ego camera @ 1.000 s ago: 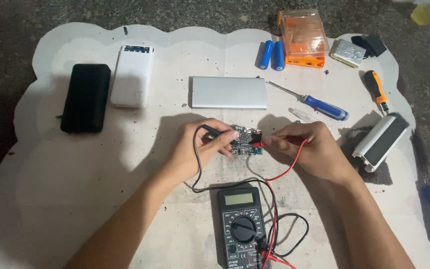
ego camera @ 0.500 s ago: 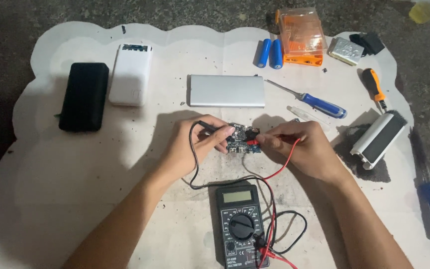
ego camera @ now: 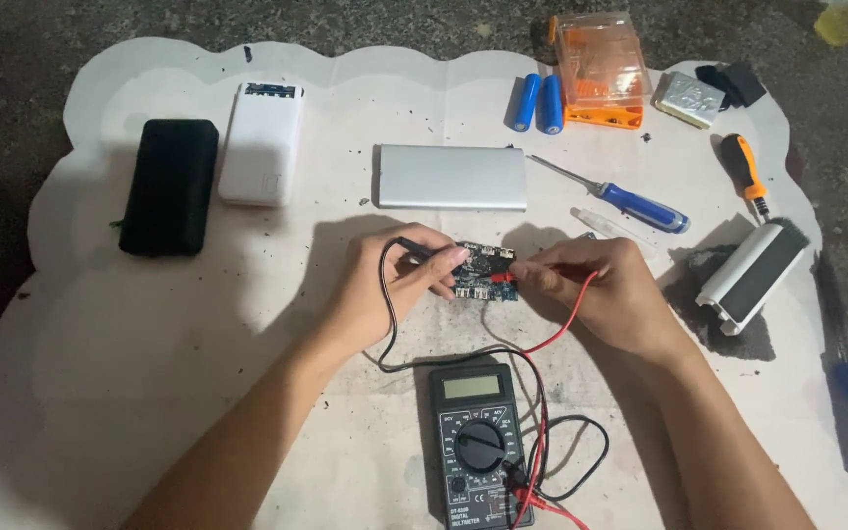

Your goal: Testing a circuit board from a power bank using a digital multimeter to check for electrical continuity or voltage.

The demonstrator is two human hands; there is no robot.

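Observation:
A small dark-blue circuit board (ego camera: 484, 272) lies on the white paper mat (ego camera: 149, 373). My left hand (ego camera: 390, 285) pinches the black test probe (ego camera: 422, 249), whose tip rests on the board's left side. My right hand (ego camera: 596, 294) pinches the red test probe (ego camera: 504, 278), tip touching the board's right side. Black and red leads run down to a black multimeter (ego camera: 478, 442) with a rotary dial, lying near the front edge between my forearms.
Behind the board lies a silver power bank (ego camera: 451, 177), with a white power bank (ego camera: 262, 143) and a black one (ego camera: 170, 186) at left. Two blue cells (ego camera: 539, 102), an orange case (ego camera: 601, 69), a blue screwdriver (ego camera: 630, 203), an orange screwdriver (ego camera: 744, 173) and a white-black shell (ego camera: 753, 275) sit right.
Both hands stay on the probes over the board; they have shifted only slightly, the view moving a little.

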